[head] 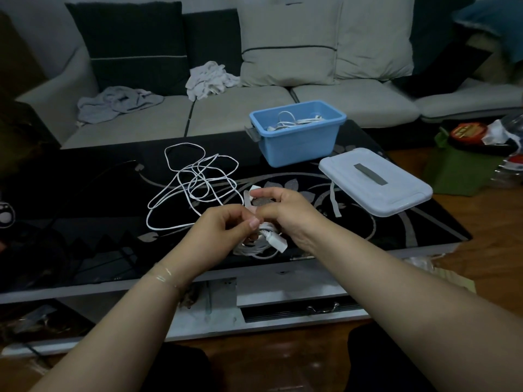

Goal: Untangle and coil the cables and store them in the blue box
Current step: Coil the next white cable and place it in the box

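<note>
A glossy black coffee table (396,230) with a silver flower pattern fills the middle of the view, a pale sofa (240,114) runs behind it from ten to two o'clock, and wood floor shows at three and six o'clock. The sofa carries four back cushions, two dark at eleven o'clock and two light at one o'clock, and two crumpled cloths, a grey one (119,101) at ten o'clock and a white one (209,79) near twelve. One blue box (297,131) stands open on the far side of the table at one o'clock, with coiled white cables (294,121) lying inside it; how many cannot be told. Its one white lid (376,179) with a grey handle lies flat just beside it at two o'clock, and a grey strip (335,202) lies at the lid's near edge. One loose white cable (195,188) sprawls in tangled loops on the table at eleven o'clock, well apart from the box. At the centre, both hands meet over the table's near edge: the left hand (223,233) has its fingers curled, pinching a small white coiled cable (260,246) whose flat white plug (278,241) sticks out between the hands, and the right hand (285,210) grips the same bundle, its fingertips pinching a pale strap (250,196).
</note>
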{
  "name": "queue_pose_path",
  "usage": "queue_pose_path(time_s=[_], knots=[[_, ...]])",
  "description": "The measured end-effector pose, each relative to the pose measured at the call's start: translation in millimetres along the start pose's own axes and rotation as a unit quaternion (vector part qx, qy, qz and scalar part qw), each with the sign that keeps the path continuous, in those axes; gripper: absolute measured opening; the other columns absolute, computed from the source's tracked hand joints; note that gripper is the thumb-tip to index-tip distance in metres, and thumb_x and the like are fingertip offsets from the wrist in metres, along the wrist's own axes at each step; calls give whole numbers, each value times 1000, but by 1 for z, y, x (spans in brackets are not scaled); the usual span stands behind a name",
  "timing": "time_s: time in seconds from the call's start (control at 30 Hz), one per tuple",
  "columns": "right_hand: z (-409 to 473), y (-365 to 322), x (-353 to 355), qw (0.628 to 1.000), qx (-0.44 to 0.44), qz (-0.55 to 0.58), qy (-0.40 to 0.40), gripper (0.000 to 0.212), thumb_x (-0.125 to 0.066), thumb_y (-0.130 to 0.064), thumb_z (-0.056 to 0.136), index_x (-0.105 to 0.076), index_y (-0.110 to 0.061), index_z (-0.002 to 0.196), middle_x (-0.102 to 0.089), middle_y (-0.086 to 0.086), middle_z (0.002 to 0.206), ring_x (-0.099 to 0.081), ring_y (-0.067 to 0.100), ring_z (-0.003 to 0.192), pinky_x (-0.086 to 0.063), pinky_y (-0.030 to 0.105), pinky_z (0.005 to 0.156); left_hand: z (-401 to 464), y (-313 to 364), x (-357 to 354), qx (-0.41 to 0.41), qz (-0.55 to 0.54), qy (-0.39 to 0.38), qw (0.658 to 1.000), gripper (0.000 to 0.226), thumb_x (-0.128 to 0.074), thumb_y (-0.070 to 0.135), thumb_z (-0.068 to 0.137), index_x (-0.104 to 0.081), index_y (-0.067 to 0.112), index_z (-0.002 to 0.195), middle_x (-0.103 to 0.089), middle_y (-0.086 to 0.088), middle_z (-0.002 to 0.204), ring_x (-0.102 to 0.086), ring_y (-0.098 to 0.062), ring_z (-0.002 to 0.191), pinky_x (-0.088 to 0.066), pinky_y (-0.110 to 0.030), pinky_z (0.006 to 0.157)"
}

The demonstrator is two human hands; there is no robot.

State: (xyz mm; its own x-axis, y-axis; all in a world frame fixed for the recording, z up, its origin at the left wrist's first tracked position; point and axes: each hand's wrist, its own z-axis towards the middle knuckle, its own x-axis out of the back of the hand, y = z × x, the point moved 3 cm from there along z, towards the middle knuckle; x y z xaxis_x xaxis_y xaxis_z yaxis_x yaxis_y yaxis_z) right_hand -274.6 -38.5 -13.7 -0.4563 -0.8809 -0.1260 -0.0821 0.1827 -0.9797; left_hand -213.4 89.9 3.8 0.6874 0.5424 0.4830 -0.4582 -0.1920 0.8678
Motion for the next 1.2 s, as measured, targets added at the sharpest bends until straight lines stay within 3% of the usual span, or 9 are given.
queue_pose_path(time_s=[0.13, 0.4, 0.5, 0.63, 0.77, 0.87, 0.97, 1.1, 1.2], knots=[[-6, -9, -2, 998, 42, -42, -21, 27, -62, 2, 84, -65, -21, 97, -65, 16, 80, -64, 22, 81, -54, 20, 70, 2, -1, 0, -3, -13, -10, 1000, 8, -66, 13, 88, -69, 12, 80, -69, -2, 73, -59, -5, 65, -47, -16, 62], [-5, -12, -1, 999, 28, 40, -13, 38, -54, 8, 84, -62, -10, 117, -71, 6, 84, -69, 12, 68, -52, 19, 58, 5, 4, -5, -42, -34, 18, 998, 2, -64, 9, 89, -64, 7, 88, -66, -11, 80, -59, -10, 72, -47, -23, 68], [-7, -17, -1, 998, 42, 52, -12, 42, -55, 7, 85, -59, -14, 122, -71, 10, 94, -70, 13, 73, -53, 19, 62, 5, 6, -5, -34, -32, 51, 998, 12, -67, 14, 87, -55, 13, 91, -64, -9, 79, -58, -10, 70, -46, -22, 65], [-11, -19, -3, 994, 92, 49, -13, 43, -59, 5, 87, -55, -12, 126, -67, 7, 74, -66, 9, 64, -53, 18, 63, 9, 0, -1, 31, -64, 66, 995, 27, -70, 21, 85, -47, 18, 99, -62, -2, 72, -52, -10, 61, -39, -23, 55], [-12, -19, -7, 990, 135, 44, -15, 39, -58, 6, 88, -59, -16, 120, -66, 2, 69, -64, 6, 63, -52, 19, 65, 10, 0, 0, 72, -154, 45, 985, 17, -66, 14, 88, -54, 10, 99, -68, -5, 71, -61, -17, 68, -45, -30, 65], [-11, -19, -11, 987, 157, 27, -17, 36, -59, 6, 87, -61, -22, 110, -68, -2, 67, -63, 6, 62, -54, 23, 70, 11, -2, 4, 94, -196, 33, 976, 36, -72, 13, 83, -55, -4, 110, -73, -17, 90, -67, -30, 87, -47, -40, 82], [-10, -21, -12, 983, 179, -24, -22, 36, -60, 5, 87, -61, -22, 111, -66, -4, 64, -61, 5, 62, -53, 23, 73, 11, -6, 5, 109, -191, 33, 975, 38, -75, 21, 76, -65, 0, 106, -73, -17, 97, -65, -33, 96, -42, -40, 85], [-10, -25, -15, 976, 200, -76, -38, 38, -61, 6, 86, -60, -19, 114, -62, 3, 65, -58, 8, 63, -51, 24, 73, 10, -7, 5, 124, -188, 31, 974, 44, -77, 34, 65, -72, 2, 95, -71, -24, 97, -63, -44, 96, -38, -42, 80], [-10, -28, -16, 972, 216, -73, -53, 40, -60, 6, 87, -58, -20, 117, -61, 5, 70, -59, 9, 67, -50, 26, 75, 10, -4, 8, 90, -172, 44, 980, 23, -74, 24, 80, -72, 2, 84, -70, -24, 85, -56, -30, 76, -37, -32, 62]])
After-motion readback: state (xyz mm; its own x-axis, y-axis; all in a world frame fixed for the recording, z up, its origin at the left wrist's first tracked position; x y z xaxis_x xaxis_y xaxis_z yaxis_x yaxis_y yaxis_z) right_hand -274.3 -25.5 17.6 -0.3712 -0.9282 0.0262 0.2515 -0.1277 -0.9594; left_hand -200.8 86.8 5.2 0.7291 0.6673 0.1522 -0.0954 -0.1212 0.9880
